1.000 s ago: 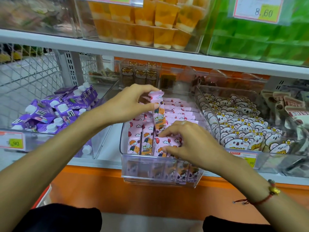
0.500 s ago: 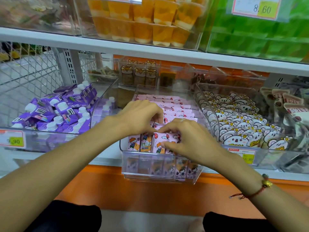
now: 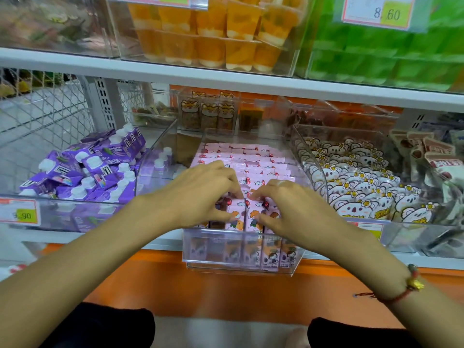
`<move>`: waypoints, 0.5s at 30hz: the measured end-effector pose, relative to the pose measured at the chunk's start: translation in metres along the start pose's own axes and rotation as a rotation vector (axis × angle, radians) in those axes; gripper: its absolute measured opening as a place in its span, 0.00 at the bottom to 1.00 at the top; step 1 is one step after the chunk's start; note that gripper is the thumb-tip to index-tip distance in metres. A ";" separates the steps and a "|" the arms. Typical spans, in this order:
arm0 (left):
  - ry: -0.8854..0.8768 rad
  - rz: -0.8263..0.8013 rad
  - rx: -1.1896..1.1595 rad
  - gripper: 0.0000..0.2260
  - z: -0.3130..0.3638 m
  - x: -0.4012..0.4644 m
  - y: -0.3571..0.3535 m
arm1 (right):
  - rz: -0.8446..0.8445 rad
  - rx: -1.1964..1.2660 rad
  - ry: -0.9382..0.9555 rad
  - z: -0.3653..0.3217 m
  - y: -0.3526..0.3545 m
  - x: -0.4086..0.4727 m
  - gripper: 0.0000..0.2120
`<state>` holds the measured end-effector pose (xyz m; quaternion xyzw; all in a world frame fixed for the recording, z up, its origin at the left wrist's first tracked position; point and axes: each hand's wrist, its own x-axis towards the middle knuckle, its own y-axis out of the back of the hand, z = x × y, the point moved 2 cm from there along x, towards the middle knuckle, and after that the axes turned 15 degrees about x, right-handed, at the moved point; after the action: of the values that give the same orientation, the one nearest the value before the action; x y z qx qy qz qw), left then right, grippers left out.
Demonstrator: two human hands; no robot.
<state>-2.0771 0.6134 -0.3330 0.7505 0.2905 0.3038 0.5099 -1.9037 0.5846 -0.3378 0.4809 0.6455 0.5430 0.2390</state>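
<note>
Pink packets (image 3: 237, 214) lie under left hand (image 3: 200, 194), right hand (image 3: 296, 209).

Two hands (image 3: 200, 194) (image 3: 293, 209), one pink-packet bin (image 3: 241, 251)

pink packets (image 3: 251, 167) | cartoon children and red balloons printed | upright, packed in tight rows | inside clear bin (image 3: 241, 259) | centre of frame, front row lower centre

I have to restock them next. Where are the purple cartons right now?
In the head view, the purple cartons lie heaped at the left of the lower shelf, next to the bin of pink packets.
</note>
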 end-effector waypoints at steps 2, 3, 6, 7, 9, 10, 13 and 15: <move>-0.005 0.027 -0.059 0.18 0.001 -0.004 0.000 | 0.014 -0.012 0.006 0.000 0.000 0.000 0.18; -0.003 0.033 -0.109 0.18 0.002 -0.007 0.000 | 0.019 -0.013 0.004 0.000 0.001 0.000 0.18; 0.045 0.036 -0.287 0.16 0.001 -0.016 0.003 | 0.029 -0.004 -0.001 0.000 0.001 0.000 0.17; 0.075 0.055 -0.384 0.16 -0.002 -0.019 0.007 | 0.025 -0.005 -0.003 0.000 0.001 0.000 0.17; 0.147 0.170 -0.614 0.15 -0.008 -0.021 0.018 | 0.011 -0.009 -0.005 0.001 0.001 0.000 0.16; 0.190 0.252 -0.729 0.15 -0.012 -0.021 0.024 | 0.023 0.001 0.000 0.000 0.003 0.000 0.16; 0.305 0.491 -1.003 0.15 -0.020 -0.020 0.037 | 0.231 0.208 0.009 -0.004 0.014 0.003 0.14; 0.377 0.558 -1.166 0.15 -0.019 -0.018 0.037 | 0.311 0.557 -0.028 -0.011 0.020 0.005 0.15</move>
<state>-2.0984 0.5996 -0.2950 0.3333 -0.0420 0.6573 0.6746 -1.9081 0.5829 -0.3147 0.6282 0.6849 0.3686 0.0213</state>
